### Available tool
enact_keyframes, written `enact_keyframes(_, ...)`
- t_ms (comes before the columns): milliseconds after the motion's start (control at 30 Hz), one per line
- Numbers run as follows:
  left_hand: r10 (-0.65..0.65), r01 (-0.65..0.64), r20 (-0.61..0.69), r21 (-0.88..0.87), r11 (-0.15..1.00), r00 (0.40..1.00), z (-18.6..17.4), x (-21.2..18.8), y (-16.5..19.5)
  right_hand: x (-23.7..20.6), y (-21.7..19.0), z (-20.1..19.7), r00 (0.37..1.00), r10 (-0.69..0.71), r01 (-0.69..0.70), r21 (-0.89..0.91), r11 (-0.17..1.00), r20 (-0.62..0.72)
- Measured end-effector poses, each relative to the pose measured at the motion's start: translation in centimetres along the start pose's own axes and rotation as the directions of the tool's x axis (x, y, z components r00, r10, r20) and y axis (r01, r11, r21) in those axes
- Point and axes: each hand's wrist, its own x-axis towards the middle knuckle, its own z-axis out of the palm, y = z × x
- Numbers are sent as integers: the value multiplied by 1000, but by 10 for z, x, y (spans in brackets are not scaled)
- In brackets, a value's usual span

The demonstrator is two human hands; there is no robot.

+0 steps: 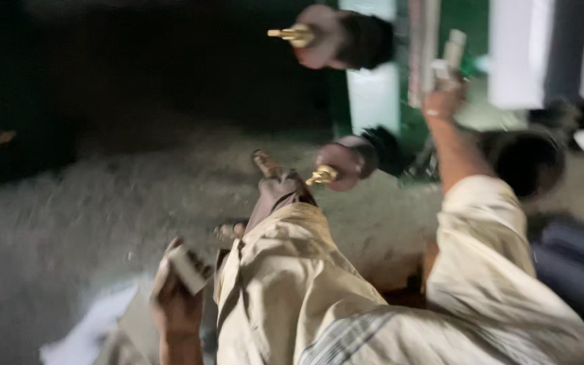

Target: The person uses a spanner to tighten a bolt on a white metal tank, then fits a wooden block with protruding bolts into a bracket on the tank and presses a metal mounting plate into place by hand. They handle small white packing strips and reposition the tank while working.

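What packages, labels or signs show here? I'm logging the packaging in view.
Small box: held in the left hand, lower left; flat, oblong, white with dark marks.
White sheet: lying on the ground at the bottom left; pale and blurred.
White panels: upright at the top right; plain, too blurred to tell if they are signs.

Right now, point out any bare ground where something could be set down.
Free: the grey gritty ground, between the dark area behind and the left hand, which holds a small pale block. Crowded: the right side, where the right hand grips a pale piece amid the brass-tipped spindles and a dark pipe mouth.
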Motion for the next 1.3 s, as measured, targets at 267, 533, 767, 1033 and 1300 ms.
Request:
enact_keyframes(267, 214, -205, 232, -61, 977, 949, 106, -21, 28, -64, -153, -45, 904, -427, 295, 689, 662, 24)
enact_keyframes(533, 401, -336, 261, -260, 905, 878, 120, -57, 45, -222, -393, -169, 18, -852, 197, 838, -510, -523)
enact_keyframes(767, 536, -486, 68, -340, 805, 841, 77, -100, 41, -269, -461, -201, -341, -795, -226, 865, -448, -501)
enact_keyframes(1033, 671, -641, -83, -403, 653, 736, 2, -129, 62, -382, -506, -191, -244, -757, -149, 795, -588, -606)
enact_keyframes(1300, 672, -608, -91, -526, 594, 735, -132, -133, 129, -502, -602, -189, -381, -621, -38, 683, -729, -685)
